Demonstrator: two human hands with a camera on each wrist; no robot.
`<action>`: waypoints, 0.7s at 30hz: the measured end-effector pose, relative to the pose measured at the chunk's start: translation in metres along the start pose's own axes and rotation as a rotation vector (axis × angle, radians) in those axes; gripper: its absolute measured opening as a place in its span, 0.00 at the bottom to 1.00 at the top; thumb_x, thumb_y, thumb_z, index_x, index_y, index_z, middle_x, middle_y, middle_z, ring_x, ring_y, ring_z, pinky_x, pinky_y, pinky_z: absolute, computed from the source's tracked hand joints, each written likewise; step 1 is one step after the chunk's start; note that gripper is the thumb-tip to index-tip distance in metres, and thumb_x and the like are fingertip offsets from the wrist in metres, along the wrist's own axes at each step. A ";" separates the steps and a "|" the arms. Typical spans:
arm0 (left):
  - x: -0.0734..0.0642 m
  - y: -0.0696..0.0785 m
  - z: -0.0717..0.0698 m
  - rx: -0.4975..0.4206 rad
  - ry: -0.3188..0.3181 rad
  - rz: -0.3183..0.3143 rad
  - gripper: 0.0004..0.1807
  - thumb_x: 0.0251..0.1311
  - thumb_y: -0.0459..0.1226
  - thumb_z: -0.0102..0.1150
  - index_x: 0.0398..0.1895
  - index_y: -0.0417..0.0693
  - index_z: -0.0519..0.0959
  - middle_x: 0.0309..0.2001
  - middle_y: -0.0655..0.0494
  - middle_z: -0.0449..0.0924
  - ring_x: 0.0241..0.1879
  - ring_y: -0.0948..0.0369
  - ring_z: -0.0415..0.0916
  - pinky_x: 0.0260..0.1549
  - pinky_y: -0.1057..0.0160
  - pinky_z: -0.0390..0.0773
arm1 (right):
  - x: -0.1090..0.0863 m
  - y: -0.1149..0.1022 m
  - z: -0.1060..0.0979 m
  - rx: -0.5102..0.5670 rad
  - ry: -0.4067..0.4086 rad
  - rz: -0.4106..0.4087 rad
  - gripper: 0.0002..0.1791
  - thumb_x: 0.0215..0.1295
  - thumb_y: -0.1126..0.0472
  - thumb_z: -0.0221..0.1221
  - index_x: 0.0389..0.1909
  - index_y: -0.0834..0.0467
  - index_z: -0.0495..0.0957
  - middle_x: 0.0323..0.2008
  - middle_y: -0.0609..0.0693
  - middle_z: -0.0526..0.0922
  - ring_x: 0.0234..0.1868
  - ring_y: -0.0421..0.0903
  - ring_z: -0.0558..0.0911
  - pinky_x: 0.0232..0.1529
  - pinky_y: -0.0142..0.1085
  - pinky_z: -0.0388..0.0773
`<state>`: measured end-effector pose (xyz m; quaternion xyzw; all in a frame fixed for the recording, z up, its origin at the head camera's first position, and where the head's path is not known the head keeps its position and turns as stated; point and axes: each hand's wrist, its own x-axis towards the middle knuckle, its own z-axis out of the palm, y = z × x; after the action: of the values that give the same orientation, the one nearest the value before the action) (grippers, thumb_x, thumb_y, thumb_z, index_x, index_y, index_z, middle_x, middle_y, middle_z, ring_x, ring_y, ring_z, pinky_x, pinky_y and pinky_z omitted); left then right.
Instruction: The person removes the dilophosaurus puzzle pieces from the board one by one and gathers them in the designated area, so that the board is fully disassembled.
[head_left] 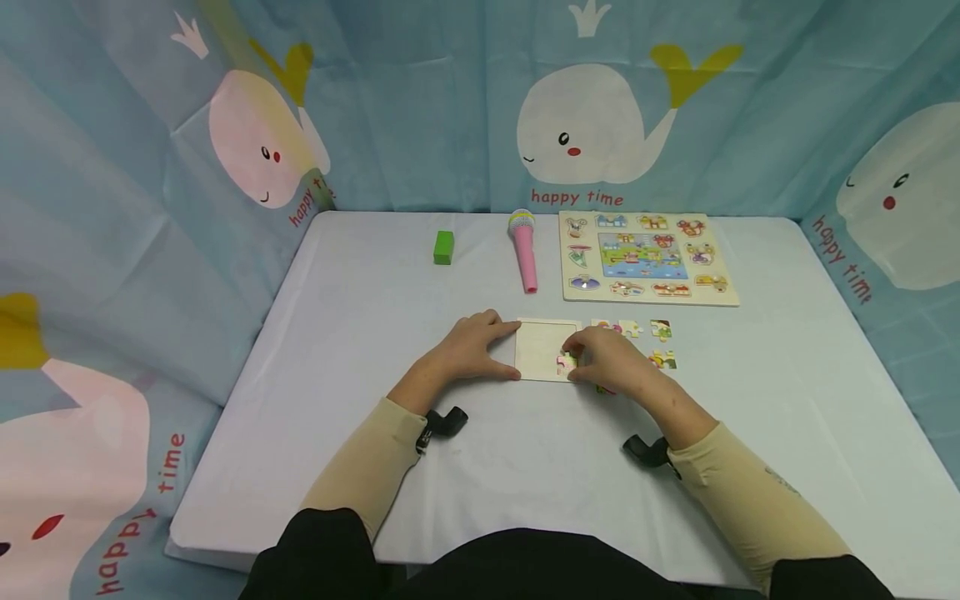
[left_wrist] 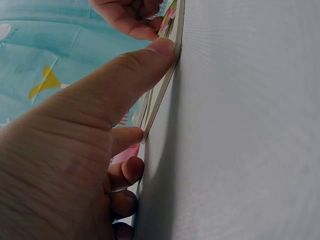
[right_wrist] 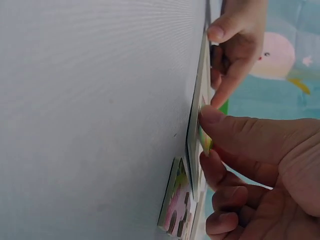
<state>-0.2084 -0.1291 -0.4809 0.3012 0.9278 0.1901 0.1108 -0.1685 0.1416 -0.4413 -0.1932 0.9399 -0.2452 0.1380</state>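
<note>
A small pale wooden puzzle tray (head_left: 538,346) lies flat on the white table. My left hand (head_left: 476,347) holds its left side, thumb at the near corner and index finger at the far one. In the left wrist view the thumb of my left hand (left_wrist: 100,105) reaches along to the tray's edge, with the other fingers loosely bent. Over the tray's near right corner, my right hand (head_left: 606,360) pinches a colourful puzzle piece (head_left: 566,363). The right wrist view shows this piece tilted between thumb and fingers of my right hand (right_wrist: 260,160).
Several loose puzzle pieces (head_left: 662,359) lie right of the tray, some partly hidden by the right hand. Behind are a large knobbed puzzle board (head_left: 645,292), a pink toy microphone (head_left: 526,254) and a green block (head_left: 443,247). A whale-print curtain (head_left: 420,125) surrounds the table.
</note>
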 end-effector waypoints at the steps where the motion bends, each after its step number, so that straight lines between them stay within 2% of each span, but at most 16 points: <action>1: 0.000 0.000 0.000 -0.002 0.000 -0.002 0.52 0.49 0.65 0.73 0.77 0.57 0.68 0.47 0.60 0.69 0.44 0.61 0.66 0.47 0.59 0.67 | 0.000 -0.001 0.000 0.001 -0.001 -0.001 0.20 0.55 0.64 0.76 0.49 0.64 0.84 0.40 0.52 0.84 0.43 0.51 0.80 0.51 0.50 0.75; 6: -0.002 0.001 -0.002 -0.010 0.001 -0.004 0.52 0.49 0.64 0.74 0.77 0.56 0.68 0.47 0.59 0.69 0.44 0.61 0.66 0.46 0.59 0.67 | 0.001 -0.001 0.000 -0.002 0.000 -0.030 0.21 0.55 0.65 0.76 0.49 0.65 0.84 0.41 0.53 0.84 0.45 0.51 0.80 0.53 0.51 0.75; 11: -0.001 0.000 -0.001 -0.008 0.001 -0.003 0.52 0.50 0.64 0.74 0.77 0.57 0.68 0.48 0.60 0.69 0.45 0.61 0.66 0.47 0.59 0.67 | -0.002 -0.002 -0.006 0.018 0.016 -0.051 0.23 0.55 0.63 0.75 0.52 0.64 0.83 0.43 0.52 0.84 0.45 0.50 0.79 0.52 0.50 0.75; 21: 0.000 0.000 0.001 -0.010 0.002 -0.004 0.51 0.50 0.64 0.74 0.77 0.57 0.68 0.48 0.60 0.69 0.45 0.61 0.66 0.49 0.59 0.66 | -0.029 -0.002 -0.029 0.046 0.148 -0.120 0.23 0.56 0.64 0.74 0.54 0.62 0.83 0.43 0.52 0.81 0.46 0.56 0.79 0.48 0.50 0.74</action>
<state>-0.2081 -0.1289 -0.4819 0.2986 0.9276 0.1947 0.1117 -0.1529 0.1644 -0.4115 -0.2271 0.9285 -0.2882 0.0578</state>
